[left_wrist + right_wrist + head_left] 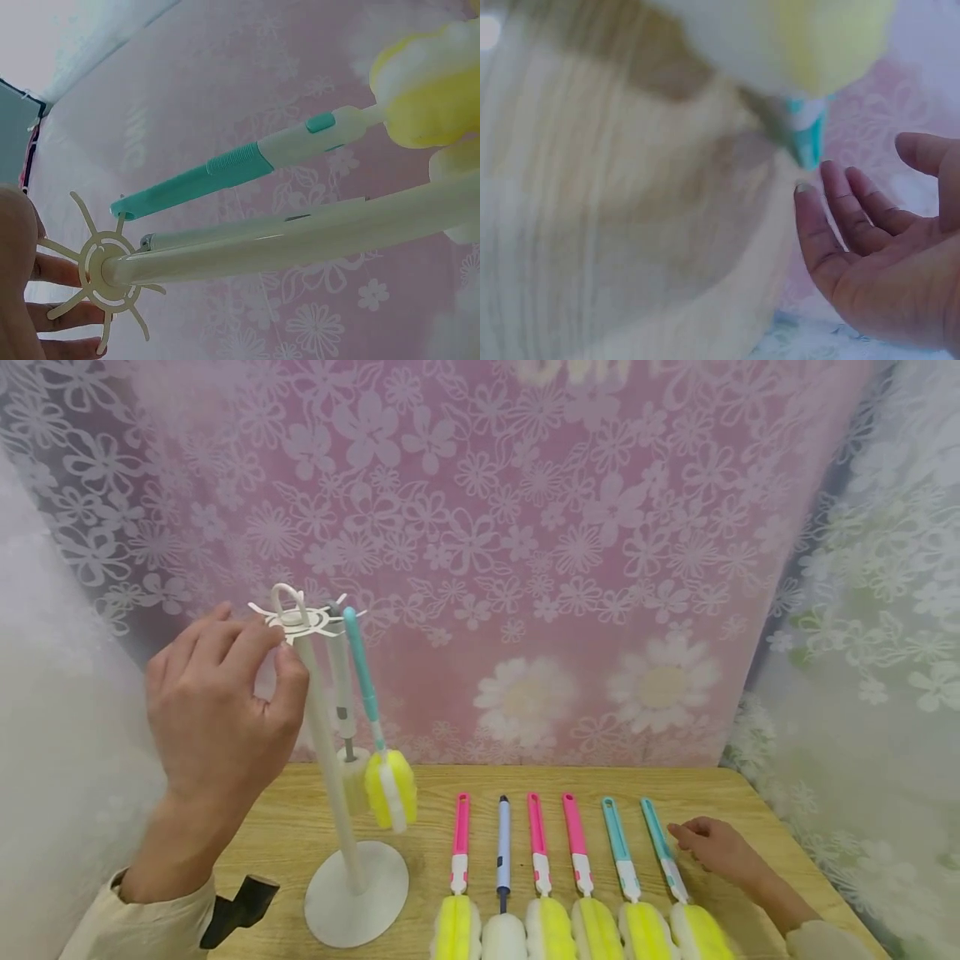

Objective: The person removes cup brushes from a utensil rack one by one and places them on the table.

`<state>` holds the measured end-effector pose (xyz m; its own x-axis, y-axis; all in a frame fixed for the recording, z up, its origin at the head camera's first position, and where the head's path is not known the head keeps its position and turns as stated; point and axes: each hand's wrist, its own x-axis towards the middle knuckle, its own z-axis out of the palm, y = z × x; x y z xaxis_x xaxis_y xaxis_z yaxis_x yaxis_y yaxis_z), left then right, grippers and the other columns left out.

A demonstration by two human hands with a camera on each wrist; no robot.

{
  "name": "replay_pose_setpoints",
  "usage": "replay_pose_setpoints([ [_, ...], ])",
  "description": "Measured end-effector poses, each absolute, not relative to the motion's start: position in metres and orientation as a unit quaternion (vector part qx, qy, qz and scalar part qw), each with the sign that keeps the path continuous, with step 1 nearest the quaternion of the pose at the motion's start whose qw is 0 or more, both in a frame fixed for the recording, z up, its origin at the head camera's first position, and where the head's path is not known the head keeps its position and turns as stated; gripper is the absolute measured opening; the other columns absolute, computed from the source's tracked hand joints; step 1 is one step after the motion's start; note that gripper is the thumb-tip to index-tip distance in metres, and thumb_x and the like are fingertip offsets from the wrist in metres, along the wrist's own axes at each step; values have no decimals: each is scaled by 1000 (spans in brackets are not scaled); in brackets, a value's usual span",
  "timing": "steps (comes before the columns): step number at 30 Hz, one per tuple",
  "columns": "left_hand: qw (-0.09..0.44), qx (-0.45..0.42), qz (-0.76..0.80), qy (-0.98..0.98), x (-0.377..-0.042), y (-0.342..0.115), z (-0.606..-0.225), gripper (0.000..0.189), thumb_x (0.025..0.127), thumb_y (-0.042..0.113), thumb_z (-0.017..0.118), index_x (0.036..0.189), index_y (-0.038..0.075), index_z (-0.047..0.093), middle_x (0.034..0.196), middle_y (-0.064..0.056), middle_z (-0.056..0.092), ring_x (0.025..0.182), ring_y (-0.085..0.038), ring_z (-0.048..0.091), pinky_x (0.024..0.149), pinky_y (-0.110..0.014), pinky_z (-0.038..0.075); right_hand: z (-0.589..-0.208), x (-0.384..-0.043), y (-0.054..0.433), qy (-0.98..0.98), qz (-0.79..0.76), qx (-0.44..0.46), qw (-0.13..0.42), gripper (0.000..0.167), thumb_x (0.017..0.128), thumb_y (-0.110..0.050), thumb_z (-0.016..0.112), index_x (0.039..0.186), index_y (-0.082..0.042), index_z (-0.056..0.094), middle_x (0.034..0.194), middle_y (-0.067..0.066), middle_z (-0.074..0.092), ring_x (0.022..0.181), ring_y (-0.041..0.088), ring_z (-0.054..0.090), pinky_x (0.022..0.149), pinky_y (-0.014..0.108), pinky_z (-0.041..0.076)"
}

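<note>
My left hand (225, 693) is at the top of a white hanging stand (322, 718), thumb and fingers closing on the hooks of its ring (109, 270). A teal-handled sponge brush (360, 664) hangs from one hook, its yellow-and-white head downward. Behind the pole hangs a whitish-handled brush (341, 685), partly covered in the left wrist view. My right hand (720, 852) hovers over the table's right side with loosely bent fingers and nothing in them. Its fingertips are close to the handle of the rightmost teal brush (660, 839), which lies on the table.
Several more sponge brushes lie in a row: pink-handled ones (461, 835), a lavender-handled one (504, 843) and another teal one (617, 835). The stand's round base (322, 906) rests on the wooden table (262, 818). A flowered curtain (525, 568) closes off the back.
</note>
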<state>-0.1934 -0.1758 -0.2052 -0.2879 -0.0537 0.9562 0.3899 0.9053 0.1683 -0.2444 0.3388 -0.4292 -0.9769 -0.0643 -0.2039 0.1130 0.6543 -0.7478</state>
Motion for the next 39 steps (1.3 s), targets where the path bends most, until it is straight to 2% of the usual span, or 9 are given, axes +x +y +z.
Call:
replay_pose_setpoints([
  [2,584,-110,-199,-780,-192,-176,-204,39,88,29,42,93,1,69,94,-19,66,118,-34,53,96,-54,34,-424,-244,335,903,-419,16,93,59,99,-39,47,120,15,48,106,18,62,93,31,60,74,41,53],
  [6,581,-122,-217,-775,-191,-175,-203,38,87,25,44,103,3,71,98,-19,66,114,-36,54,97,-53,33,-413,-242,324,893,-444,-5,75,59,100,-37,46,127,15,44,114,22,60,104,38,58,81,44,52],
  [9,576,-133,-213,-778,-191,-176,-203,39,88,21,42,109,5,70,101,-18,66,108,-38,55,95,-53,34,-406,-240,314,887,-457,-23,60,58,100,-36,46,129,14,43,116,23,59,104,38,58,82,44,52],
  [12,577,-139,-212,-776,-190,-178,-204,39,88,17,40,107,6,71,103,-16,67,104,-39,55,93,-53,34,-398,-237,302,879,-473,-32,47,58,99,-37,48,130,12,43,117,22,59,104,36,58,83,43,52],
  [17,576,-156,-205,-775,-190,-180,-205,41,88,12,37,108,5,71,108,-16,68,111,-37,54,96,-53,33,-388,-234,284,869,-493,-40,33,56,98,-38,50,130,7,45,116,17,60,102,28,60,81,35,53],
  [23,581,-165,-195,-773,-189,-179,-207,39,85,1,38,107,3,71,109,-18,67,114,-37,53,99,-53,32,-370,-232,260,814,-576,-33,66,55,96,-37,53,131,6,46,113,15,62,100,22,62,83,34,52],
  [27,576,-169,-170,-781,-189,-180,-207,41,86,1,35,107,2,70,111,-20,66,117,-38,53,99,-53,32,-354,-225,242,798,-596,-61,75,54,97,-36,52,131,7,46,112,12,62,101,19,61,86,34,51],
  [34,578,-172,-155,-783,-191,-179,-209,42,88,3,32,105,6,71,115,-24,63,120,-39,51,97,-56,32,-328,-215,205,772,-622,-108,80,48,97,-32,54,126,6,50,110,15,61,101,24,61,85,35,51],
  [39,583,-168,-168,-777,-192,-178,-208,43,86,0,33,103,5,72,116,-23,63,121,-38,50,98,-55,32,-314,-223,173,778,-609,-146,52,41,96,-31,55,120,2,54,106,14,63,99,27,61,84,35,52],
])
